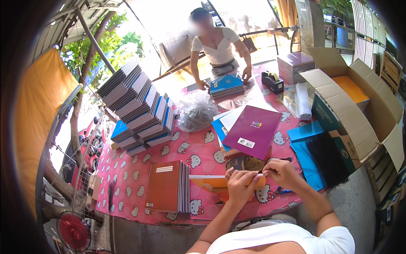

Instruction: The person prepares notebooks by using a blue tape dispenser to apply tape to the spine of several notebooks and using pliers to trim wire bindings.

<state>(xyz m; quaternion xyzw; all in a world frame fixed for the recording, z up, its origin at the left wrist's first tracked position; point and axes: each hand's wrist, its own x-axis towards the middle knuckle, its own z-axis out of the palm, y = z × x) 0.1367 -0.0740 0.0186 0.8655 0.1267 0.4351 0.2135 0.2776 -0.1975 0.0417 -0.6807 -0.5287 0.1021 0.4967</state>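
Observation:
Near the table's front edge, an orange notebook is held tilted with its pale page edge upward. My left hand is closed round it, fingers over the top edge. My right hand pinches at the right end of that edge; what lies between its fingertips is too small to make out. Just left stands a stack of brown spiral notebooks. Beyond my hands a purple notebook lies on white and blue sheets, with a camouflage-patterned item below it.
On the right, black binding coils lie over blue covers, beside an open cardboard box. Tall notebook stacks and a clear plastic bag stand left. Across the pink table, a person handles blue notebooks near a tape dispenser.

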